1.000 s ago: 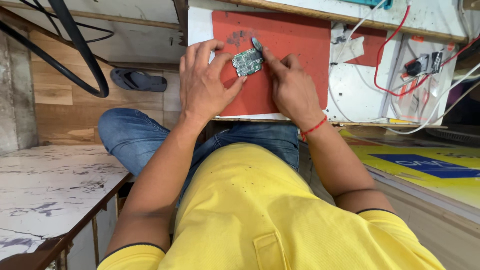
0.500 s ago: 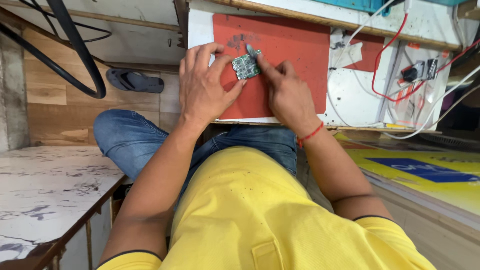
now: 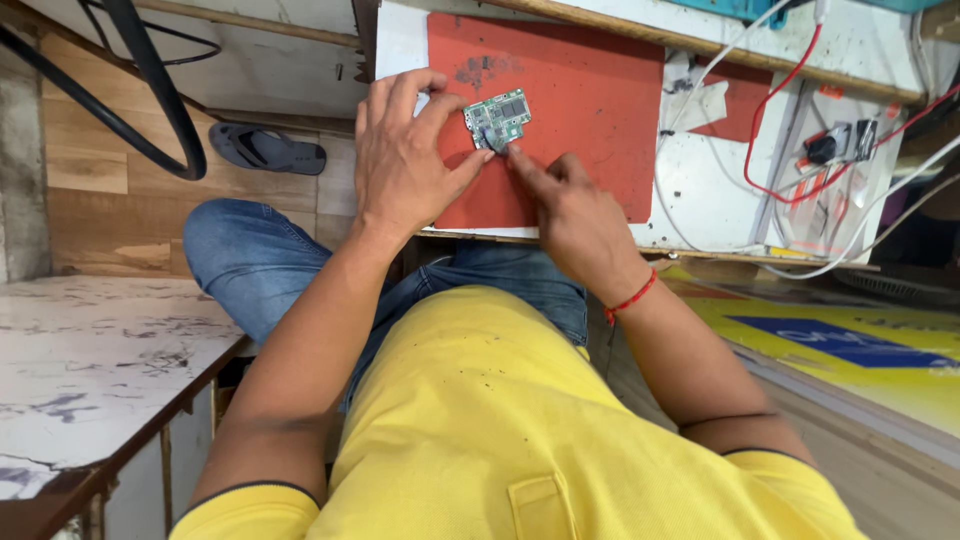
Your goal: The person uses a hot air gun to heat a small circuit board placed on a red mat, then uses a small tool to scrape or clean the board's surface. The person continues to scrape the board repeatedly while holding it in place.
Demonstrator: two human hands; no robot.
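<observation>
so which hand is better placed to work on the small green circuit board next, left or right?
Right, probably. The right hand has its fingertip at the lower edge of the small green circuit board, free to act, while the left hand pins the board on the red mat.

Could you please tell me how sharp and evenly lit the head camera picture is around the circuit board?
Head view: even, soft light, no glare on the circuit board; left hand and right hand look sharp; the red mat shows only faint shadows; straight edges bow near the frame borders.
</observation>
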